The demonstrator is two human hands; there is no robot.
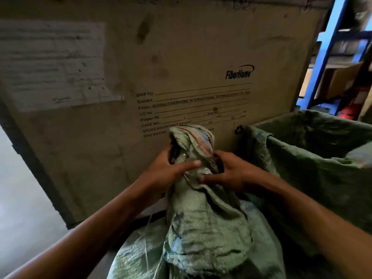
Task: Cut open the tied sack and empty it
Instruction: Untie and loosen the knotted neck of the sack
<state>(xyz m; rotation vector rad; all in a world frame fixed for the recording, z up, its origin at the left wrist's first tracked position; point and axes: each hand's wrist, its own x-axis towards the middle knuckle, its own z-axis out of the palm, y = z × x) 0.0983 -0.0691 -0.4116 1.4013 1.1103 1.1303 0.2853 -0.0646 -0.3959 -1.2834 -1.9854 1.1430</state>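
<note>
At the lower centre of the frame stands a worn green woven plastic sack [203,228], its bunched neck [191,146] rising toward the middle of the picture against a large brown cardboard shipping carton with printed label lines [181,57]. The left hand [171,170] is wrapped around the neck from the left, thumb laid across the front. The right hand [229,174] grips the same gathered cloth from the right, fingers curled into the folds where a bit of clear plastic tie seems to sit. No blade is visible in either hand.

The risks, as I judge them: with both hands crowded on the knot, a cutter brought in would pass close to the fingers. The frayed weave may tear unevenly and spill contents outside the open green-lined bin [314,150] at the right. The tall sack could also tip.
</note>
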